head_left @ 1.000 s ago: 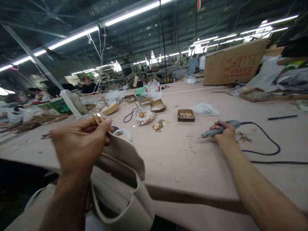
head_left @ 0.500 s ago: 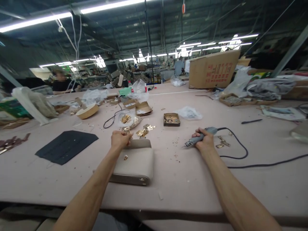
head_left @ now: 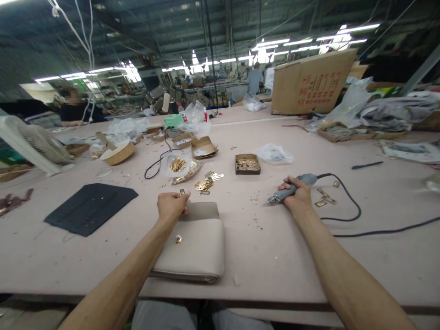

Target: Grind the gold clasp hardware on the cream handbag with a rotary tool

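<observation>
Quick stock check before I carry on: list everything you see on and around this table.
handbag: one, beige, lying flat at the near table edge
metal fittings: loose pile, gold, beyond the handbag
small box: one, brown, holding gold fittings, mid-table
power tool: one, grey, with black cord running right
mat: one, dark, left of the handbag
cardboard carton: one, brown with red print, far right
fan: one, white, far left
table: one, pale pink
left hand: closed on a small fitting at the handbag's far edge
right hand: gripping the power tool
</observation>
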